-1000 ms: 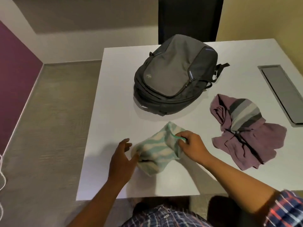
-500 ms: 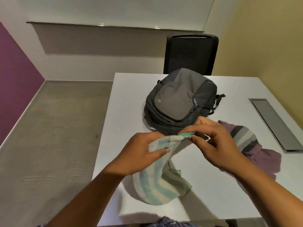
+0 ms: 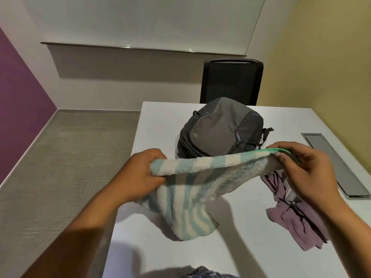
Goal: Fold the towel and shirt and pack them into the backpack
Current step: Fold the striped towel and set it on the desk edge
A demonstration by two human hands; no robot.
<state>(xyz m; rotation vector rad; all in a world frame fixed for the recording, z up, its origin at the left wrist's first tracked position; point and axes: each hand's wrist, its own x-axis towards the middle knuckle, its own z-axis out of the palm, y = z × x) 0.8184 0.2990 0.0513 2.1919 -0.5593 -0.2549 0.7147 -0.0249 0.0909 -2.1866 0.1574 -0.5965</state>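
The striped towel, bunched on the desk a second ago, has been lifted and stretched by its top edge between the left hand and right hand, both pinched shut on it; unfolded still. The shirt lies crumpled toward the desk's right edge. The closed backpack sits toward the far edge; its small round logo cannot be read.

This looks like a small office meeting room. A white table carries a grey flip-lid cable hatch, a black mesh office chair stands at its far side, and a wall-mounted whiteboard hangs above carpeted floor.
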